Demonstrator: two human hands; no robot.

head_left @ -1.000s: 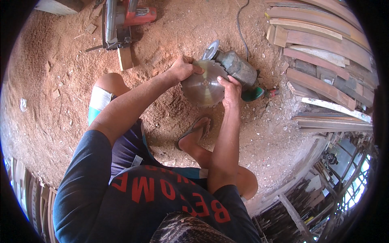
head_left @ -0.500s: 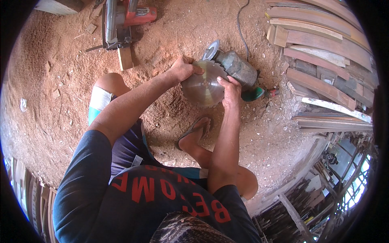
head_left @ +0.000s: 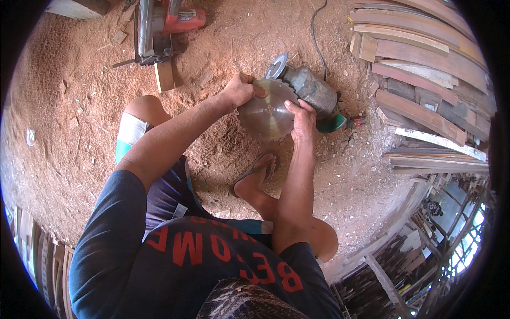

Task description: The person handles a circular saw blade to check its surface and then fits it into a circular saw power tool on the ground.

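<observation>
Both of my hands grip a round, toothed circular saw blade (head_left: 265, 117) by its rim, its shiny face turned up toward me. My left hand (head_left: 243, 91) pinches the upper left edge, thumb on top and the other fingers hidden beneath. On the right edge my right hand (head_left: 302, 118) holds it, thumb lying on the face. Just beyond the blade a bench grinder (head_left: 313, 89) rests on the ground, with a pale grinding wheel (head_left: 277, 66) at one end and a green wheel (head_left: 332, 124) at the other. The blade's upper right teeth are close to the pale wheel; contact cannot be made out.
A red and grey circular saw (head_left: 170, 24) sits at the upper left, with a wood block (head_left: 164, 77) by it. Stacked boards (head_left: 419, 69) line the right side. A dark cable (head_left: 315, 37) runs beyond the grinder. Sawdust covers the ground (head_left: 79, 159). My sandalled foot (head_left: 255, 175) is below the blade.
</observation>
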